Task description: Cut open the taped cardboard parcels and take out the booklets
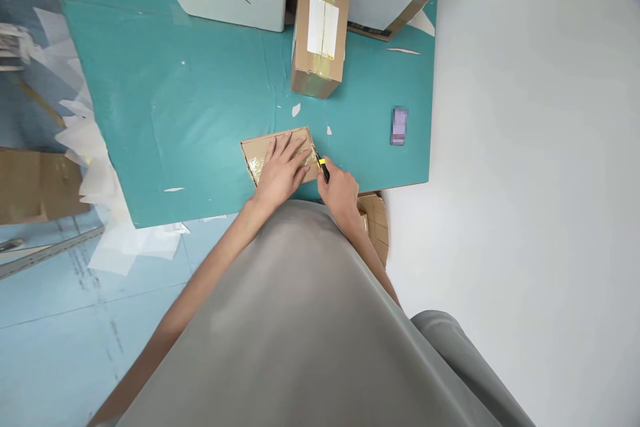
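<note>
A small flat cardboard box (257,147) with shiny tape on it lies at the near part of the green table. Spread fingers of my left hand (283,170) rest flat on its top. My right hand (339,188) is wrapped round a black and yellow utility knife (324,170). The knife's tip is at the right edge of the box, by the tape there; whether the blade is in the tape I cannot tell. The lower edge of the box is partly hidden by my left hand.
Behind stand a taped carton (323,77), a white bin (240,10) and a larger labelled cardboard box (400,13). A blurred purple item (399,127) lies right on the green table (200,113). White sheets (115,240) hang at the left; a wall borders the right.
</note>
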{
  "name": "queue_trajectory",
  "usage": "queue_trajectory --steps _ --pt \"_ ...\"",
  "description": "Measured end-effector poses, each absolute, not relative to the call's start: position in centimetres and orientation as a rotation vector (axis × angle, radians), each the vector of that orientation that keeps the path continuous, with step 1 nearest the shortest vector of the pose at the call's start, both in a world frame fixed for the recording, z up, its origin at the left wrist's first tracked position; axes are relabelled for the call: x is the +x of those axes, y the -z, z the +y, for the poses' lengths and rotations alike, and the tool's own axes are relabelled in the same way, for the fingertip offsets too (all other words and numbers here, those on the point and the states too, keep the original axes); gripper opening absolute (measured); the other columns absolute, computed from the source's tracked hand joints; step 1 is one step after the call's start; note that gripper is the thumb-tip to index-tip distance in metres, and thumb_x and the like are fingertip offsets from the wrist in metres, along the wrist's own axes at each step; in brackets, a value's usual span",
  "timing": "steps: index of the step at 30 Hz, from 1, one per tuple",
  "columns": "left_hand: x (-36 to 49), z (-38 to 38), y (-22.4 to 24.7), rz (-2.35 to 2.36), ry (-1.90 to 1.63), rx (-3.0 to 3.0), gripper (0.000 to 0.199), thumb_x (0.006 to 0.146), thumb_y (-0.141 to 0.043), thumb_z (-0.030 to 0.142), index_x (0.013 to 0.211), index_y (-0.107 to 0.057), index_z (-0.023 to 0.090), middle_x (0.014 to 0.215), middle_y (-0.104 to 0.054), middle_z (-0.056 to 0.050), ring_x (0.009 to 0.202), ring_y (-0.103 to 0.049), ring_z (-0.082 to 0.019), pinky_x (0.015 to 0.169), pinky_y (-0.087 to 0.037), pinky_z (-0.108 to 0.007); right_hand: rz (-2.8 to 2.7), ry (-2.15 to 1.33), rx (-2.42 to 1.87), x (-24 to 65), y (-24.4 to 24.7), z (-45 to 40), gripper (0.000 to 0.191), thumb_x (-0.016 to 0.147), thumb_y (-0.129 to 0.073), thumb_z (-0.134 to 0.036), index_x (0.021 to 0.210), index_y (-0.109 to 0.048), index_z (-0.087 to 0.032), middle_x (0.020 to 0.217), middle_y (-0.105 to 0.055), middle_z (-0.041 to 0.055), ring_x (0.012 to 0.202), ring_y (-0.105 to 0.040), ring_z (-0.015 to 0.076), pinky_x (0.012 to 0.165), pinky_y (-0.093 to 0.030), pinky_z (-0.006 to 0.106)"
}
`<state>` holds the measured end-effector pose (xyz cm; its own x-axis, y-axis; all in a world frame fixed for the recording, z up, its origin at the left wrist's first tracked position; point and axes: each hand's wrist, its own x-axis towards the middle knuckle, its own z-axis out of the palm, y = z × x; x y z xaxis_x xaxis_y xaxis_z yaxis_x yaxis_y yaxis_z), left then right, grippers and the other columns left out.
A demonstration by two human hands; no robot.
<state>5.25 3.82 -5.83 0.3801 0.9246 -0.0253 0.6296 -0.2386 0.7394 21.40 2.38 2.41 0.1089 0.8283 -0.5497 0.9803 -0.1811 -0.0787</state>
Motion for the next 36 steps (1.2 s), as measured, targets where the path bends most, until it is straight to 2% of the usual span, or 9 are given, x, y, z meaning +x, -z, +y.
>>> queue_trajectory --steps 6,10,15,20,23,27,29,32,36 --pt "5.4 3.6 6.2 1.337 -0.603 1.952 0.046 0.106 -0.047 0.036 0.15 -0.061 0.028 0.171 -0.045 -0.007 0.168 -0.019 -0.033 0.135 -0.01 -0.068 1.747 0.668 2.092 19.9 -2.4 2.9 0.056 0.112 -0.036 -0.033 0.168 -0.039 -0.022 0.112 -0.08 0.0179 0.102 -0.078 0.0333 0.088 -0.058 0.044" --pt "5.5 3.4 6.3 1.322 -0.621 1.936 0.045 0.105 -0.051 0.035 0.148 -0.062 0.03 0.17 -0.046 -0.007 0.167 -0.021 -0.033 0.135 -0.012 -0.069 1.712 0.706 2.085 20.1 -2.7 2.1 0.054 0.112 -0.037 -0.031 0.163 -0.046 -0.021 0.105 -0.08 0.0199 0.098 -0.079 0.0352 0.086 -0.058 0.047" --pt "5.6 3.2 6.3 1.323 -0.604 1.936 0.045 0.106 -0.051 0.039 0.149 -0.062 0.031 0.171 -0.045 -0.007 0.167 -0.021 -0.033 0.135 -0.012 -0.068 1.66 0.727 2.027 21.0 -3.5 0.2 0.047 0.109 -0.042 -0.028 0.152 -0.059 -0.016 0.108 -0.08 0.0213 0.1 -0.079 0.0348 0.085 -0.058 0.044" --pt "4.5 2.7 6.2 1.361 -0.606 1.945 0.052 0.107 -0.049 0.042 0.157 -0.055 0.033 0.172 -0.044 -0.005 0.167 -0.021 -0.031 0.136 -0.011 -0.064 1.74 0.788 2.101 22.9 -4.0 -1.2 0.05 0.111 -0.042 -0.039 0.155 -0.057 -0.022 0.105 -0.081 0.0168 0.096 -0.078 0.035 0.087 -0.057 0.044" --pt "2.7 1.6 6.4 1.407 -0.61 1.967 0.056 0.105 -0.049 0.042 0.161 -0.051 0.033 0.171 -0.045 -0.005 0.167 -0.023 -0.03 0.137 -0.012 -0.062 1.722 0.748 2.308 25.5 -1.1 -0.1 0.053 0.112 -0.037 -0.043 0.159 -0.052 -0.022 0.11 -0.08 0.017 0.102 -0.077 0.0367 0.091 -0.055 0.047" --pt "-1.1 -0.5 7.2 1.543 -0.582 1.957 0.058 0.105 -0.048 0.047 0.16 -0.052 0.031 0.17 -0.045 -0.009 0.167 -0.023 -0.032 0.136 -0.015 -0.062 1.608 0.818 2.431 29.1 6.3 3.5 0.06 0.111 -0.038 -0.042 0.163 -0.045 -0.013 0.124 -0.074 0.0254 0.115 -0.073 0.0388 0.097 -0.053 0.052" --pt "-3.2 -1.7 7.5 1.621 -0.576 1.943 0.059 0.105 -0.045 0.05 0.16 -0.053 0.03 0.171 -0.044 -0.011 0.167 -0.023 -0.033 0.134 -0.019 -0.062 1.577 0.871 2.429 30.6 9.5 5.0 0.061 0.109 -0.044 -0.043 0.164 -0.043 -0.017 0.131 -0.07 0.0255 0.119 -0.071 0.0385 0.098 -0.052 0.053" --pt "-5.7 -3.4 7.6 1.729 -0.611 1.934 0.059 0.107 -0.039 0.053 0.158 -0.054 0.027 0.172 -0.042 -0.013 0.166 -0.027 -0.032 0.132 -0.028 -0.06 1.507 0.934 2.495 32.0 12.1 6.3 0.057 0.108 -0.046 -0.05 0.158 -0.049 -0.024 0.136 -0.067 0.0215 0.121 -0.067 0.0357 0.102 -0.05 0.054" --pt "-7.4 -5.8 7.3 1.975 -0.705 1.824 0.061 0.109 -0.031 0.056 0.154 -0.059 0.024 0.163 -0.052 -0.017 0.155 -0.046 -0.033 0.125 -0.04 -0.055 1.697 1.076 2.497 30.3 12.9 6.8 0.061 0.11 -0.039 -0.049 0.15 -0.056 -0.007 0.144 -0.064 0.0277 0.128 -0.06 0.0329 0.109 -0.044 0.049"
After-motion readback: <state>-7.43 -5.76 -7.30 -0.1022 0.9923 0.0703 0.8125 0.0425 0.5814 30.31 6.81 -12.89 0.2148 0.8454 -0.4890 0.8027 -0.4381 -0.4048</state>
